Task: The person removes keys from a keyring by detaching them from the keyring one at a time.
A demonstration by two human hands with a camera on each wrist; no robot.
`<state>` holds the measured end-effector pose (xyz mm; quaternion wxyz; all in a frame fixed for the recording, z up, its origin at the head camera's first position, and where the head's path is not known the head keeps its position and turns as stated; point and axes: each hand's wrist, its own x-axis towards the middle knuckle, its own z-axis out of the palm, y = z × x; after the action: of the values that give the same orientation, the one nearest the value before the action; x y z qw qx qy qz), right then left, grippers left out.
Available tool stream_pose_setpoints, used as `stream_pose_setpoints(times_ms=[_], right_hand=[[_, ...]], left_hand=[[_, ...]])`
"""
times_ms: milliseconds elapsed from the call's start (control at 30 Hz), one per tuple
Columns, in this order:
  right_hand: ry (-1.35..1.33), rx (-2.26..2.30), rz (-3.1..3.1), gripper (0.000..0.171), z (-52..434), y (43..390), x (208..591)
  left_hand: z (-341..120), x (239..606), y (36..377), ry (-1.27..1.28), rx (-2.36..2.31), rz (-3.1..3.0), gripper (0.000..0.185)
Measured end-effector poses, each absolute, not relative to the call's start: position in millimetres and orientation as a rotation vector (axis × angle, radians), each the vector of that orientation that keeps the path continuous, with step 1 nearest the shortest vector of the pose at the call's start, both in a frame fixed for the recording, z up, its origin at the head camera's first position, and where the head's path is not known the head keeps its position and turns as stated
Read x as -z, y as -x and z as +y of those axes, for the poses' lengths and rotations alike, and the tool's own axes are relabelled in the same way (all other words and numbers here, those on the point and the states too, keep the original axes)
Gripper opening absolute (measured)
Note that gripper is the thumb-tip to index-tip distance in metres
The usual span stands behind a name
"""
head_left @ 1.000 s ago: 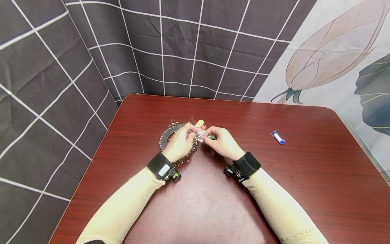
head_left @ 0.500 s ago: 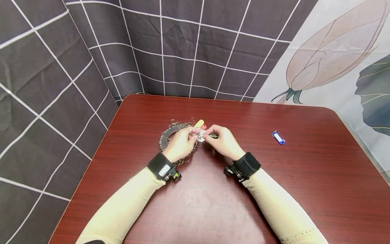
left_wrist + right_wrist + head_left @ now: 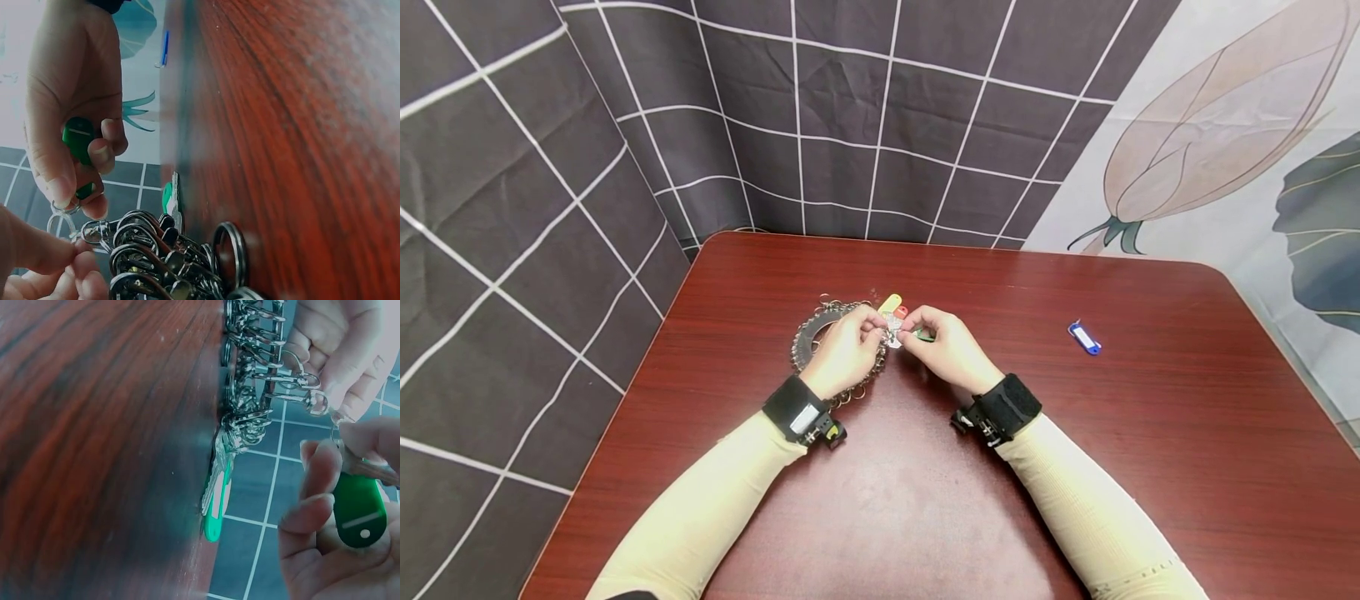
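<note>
A green oval plastic key tag (image 3: 358,510) was held in the right hand (image 3: 951,350), its grip narrow, with thumb and curled fingers (image 3: 100,153) pinched round the tag just above the reddish-brown wooden worktop (image 3: 1075,433). The tag's small metal split ring (image 3: 62,215) was seen between the two hands, right at the right thumb. A silver metal clasp (image 3: 300,381) on the large dark ring crowded with many metal split rings and clasps (image 3: 820,346) was pinched by the left hand (image 3: 844,354), whose grip was likewise narrow, fingertips closed on the clasp close to the tag's ring. Whether ring and clasp were actually linked could not be told.

The large ring was lying flat on the worktop, partly covered by the left hand, near the middle of the surface. Other tags were already hanging from it: a yellow plastic key tag (image 3: 891,302) and a red plastic key tag (image 3: 901,312) at its far right side, just beyond the fingertips, and in the wrist views a second green tag with a key (image 3: 214,500) was seen against the worktop's surface. A blue plastic key tag with a white label (image 3: 1084,337) was lying alone on the worktop, well apart to the right of the hands. No container was seen on the worktop.
</note>
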<state>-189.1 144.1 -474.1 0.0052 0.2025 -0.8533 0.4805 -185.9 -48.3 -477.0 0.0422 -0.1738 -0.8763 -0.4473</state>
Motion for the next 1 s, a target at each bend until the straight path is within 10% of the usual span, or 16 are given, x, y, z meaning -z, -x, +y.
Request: stream_pose_setpoints(times_ms=[1000], right_hand=[[-0.578,-1.504,-2.700,0.005,145.3,188.2,473.5]], left_hand=[[-48.0,475.8,184.8,0.565,1.390,-2.741,0.016]])
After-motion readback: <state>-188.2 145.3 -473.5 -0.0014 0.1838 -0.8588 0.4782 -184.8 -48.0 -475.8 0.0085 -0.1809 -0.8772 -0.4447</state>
